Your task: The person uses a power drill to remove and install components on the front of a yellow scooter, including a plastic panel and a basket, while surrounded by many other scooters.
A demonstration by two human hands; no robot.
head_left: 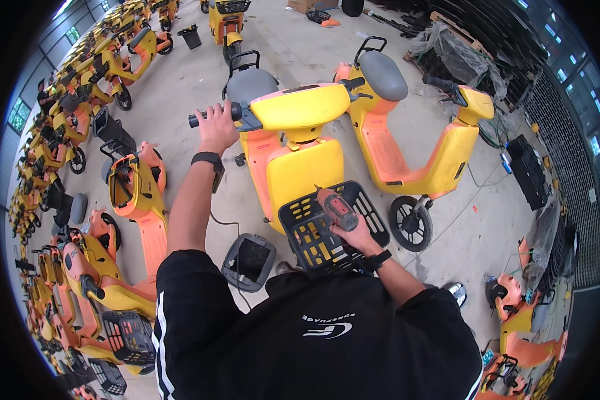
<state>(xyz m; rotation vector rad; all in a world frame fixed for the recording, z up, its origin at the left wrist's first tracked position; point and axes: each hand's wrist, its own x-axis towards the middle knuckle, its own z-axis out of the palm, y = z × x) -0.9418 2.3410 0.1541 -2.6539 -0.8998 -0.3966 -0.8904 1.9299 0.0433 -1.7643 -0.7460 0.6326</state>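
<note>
Right before me stands a yellow and orange electric scooter (303, 107) with a grey seat and a black front basket (307, 243). My left hand (218, 127) is wrapped round its black handlebar grip (194, 121). In my right hand (357, 235) is a red and grey cordless drill (338, 210), held over the basket with its tip toward the scooter's yellow front panel (307, 173). Whether the tip touches the panel I cannot tell. The drill's handle is mostly hidden by my hand.
A second scooter (407, 167) without a basket stands close on the right. On the floor by my left lie a grey-rimmed black tray-like part (249, 262) and a cable (223, 222). Rows of scooters (67, 133) fill the left side. Black parts and plastic sheeting (457, 57) are piled at far right.
</note>
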